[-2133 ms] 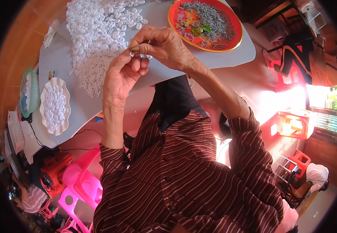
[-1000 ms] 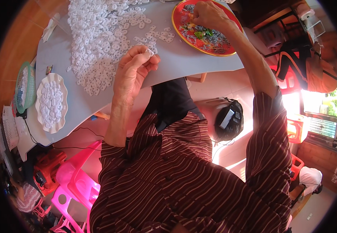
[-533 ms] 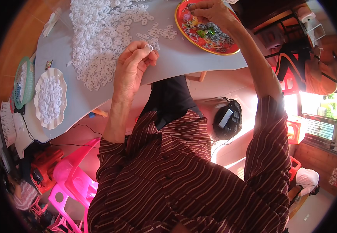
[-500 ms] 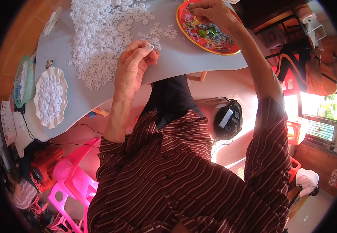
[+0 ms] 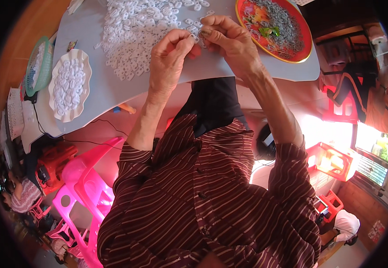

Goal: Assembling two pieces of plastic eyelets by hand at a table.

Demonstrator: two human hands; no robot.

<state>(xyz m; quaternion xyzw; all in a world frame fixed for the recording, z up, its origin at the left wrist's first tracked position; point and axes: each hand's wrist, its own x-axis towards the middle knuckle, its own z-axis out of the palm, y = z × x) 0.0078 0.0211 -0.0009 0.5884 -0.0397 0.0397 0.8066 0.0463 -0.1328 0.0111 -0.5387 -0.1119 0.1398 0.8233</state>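
Your right hand [image 5: 232, 42] has come back from the red tray [image 5: 308, 42] at 1 o'clock and now meets your left hand [image 5: 169, 60] at 12 o'clock. Both pinch one small white plastic ring [image 5: 197, 38] between closed fingertips, just above the grey table [image 5: 100, 96]. The heap of rings [image 5: 136, 27], glossy and oval, lies at 11 o'clock.
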